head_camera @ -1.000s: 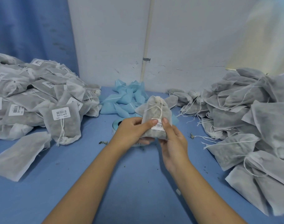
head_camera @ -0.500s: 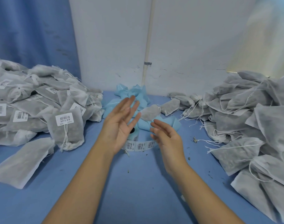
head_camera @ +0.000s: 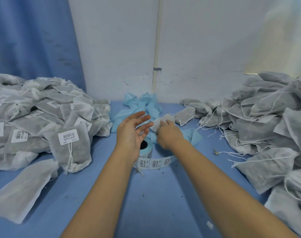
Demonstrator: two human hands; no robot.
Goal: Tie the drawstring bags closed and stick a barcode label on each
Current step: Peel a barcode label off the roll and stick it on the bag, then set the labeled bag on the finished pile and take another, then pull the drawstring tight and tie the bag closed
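My left hand (head_camera: pixel 132 129) hovers open, palm turned right, above the label roll (head_camera: pixel 147 150). My right hand (head_camera: pixel 168 133) reaches forward just right of it, and its curled fingers grip a small grey drawstring bag (head_camera: pixel 159 121) lying on the blue backing paper. A strip of barcode labels (head_camera: pixel 155 163) trails from the roll toward me, under my forearms. No label shows on the gripped bag.
A heap of labelled, tied bags (head_camera: pixel 43 117) fills the left side, with one flat bag (head_camera: pixel 21 191) near the front left edge. Unlabelled bags with loose strings (head_camera: pixel 266 127) are piled on the right. Crumpled blue backing paper (head_camera: pixel 143 103) lies against the white wall.
One second ago both hands held a labelled bag. It has left my hands, which opened, and my right hand has moved forward onto another bag at the centre.
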